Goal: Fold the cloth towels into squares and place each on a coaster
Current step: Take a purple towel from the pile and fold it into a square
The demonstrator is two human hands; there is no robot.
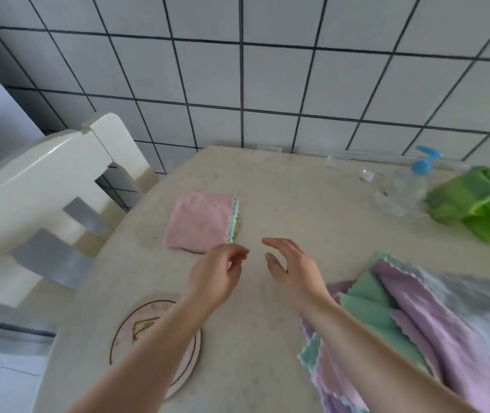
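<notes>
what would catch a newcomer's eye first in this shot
Two bare hands hang over the middle of the table, the left hand loosely curled and the right hand open, neither holding anything. Just beyond them a folded pink towel lies on a coaster that peeks out at its edges. A heap of unfolded towels sits at the right, and a bare round coaster lies near the left forearm.

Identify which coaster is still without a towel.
The round coaster nearest the camera, partly under the left forearm, is bare. The far one is almost hidden beneath the folded pink towel.
</notes>
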